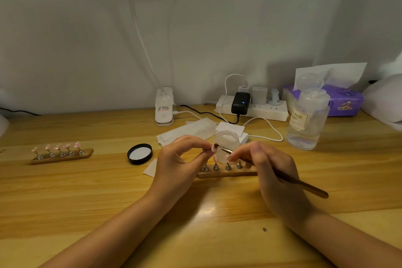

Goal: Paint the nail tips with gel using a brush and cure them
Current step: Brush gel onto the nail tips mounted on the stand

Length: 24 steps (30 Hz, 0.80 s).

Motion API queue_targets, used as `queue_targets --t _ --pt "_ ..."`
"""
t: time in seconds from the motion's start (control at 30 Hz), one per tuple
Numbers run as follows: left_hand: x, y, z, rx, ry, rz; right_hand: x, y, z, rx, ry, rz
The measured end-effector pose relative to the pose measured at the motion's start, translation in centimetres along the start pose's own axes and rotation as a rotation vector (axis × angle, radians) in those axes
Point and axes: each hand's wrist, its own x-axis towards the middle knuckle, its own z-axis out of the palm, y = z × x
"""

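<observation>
My left hand pinches a small nail tip above a wooden holder strip that carries metal stands. My right hand grips a long brown brush, and its dark bristles touch the held nail tip. An open clear gel jar stands just behind the holder. The jar's black lid lies upside down to the left. A second wooden strip with several pink nail tips sits at the far left of the wooden table.
A clear liquid bottle stands at the right, with a purple tissue pack behind it. A white power strip with plugs and cables lies at the back. A white lamp base and white paper sheets sit mid-table.
</observation>
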Motion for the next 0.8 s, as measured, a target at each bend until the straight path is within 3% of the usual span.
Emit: queue_targets --t 0.17,0.3,0.57,0.8 --pt "0.02 -0.08 -0.01 0.011 -0.007 -0.005 0.09 -0.05 -0.02 0.032 0.039 0.024" --pt "0.04 -0.06 0.00 0.012 -0.001 0.008 -0.06 -0.30 0.28 -0.053 -0.019 -0.097" --pt "-0.01 -0.26 0.02 0.008 -0.011 -0.006 0.14 -0.06 -0.06 0.051 0.087 0.028" --pt "0.02 -0.13 0.00 0.011 0.003 0.006 -0.18 -0.25 0.17 0.008 -0.014 -0.031"
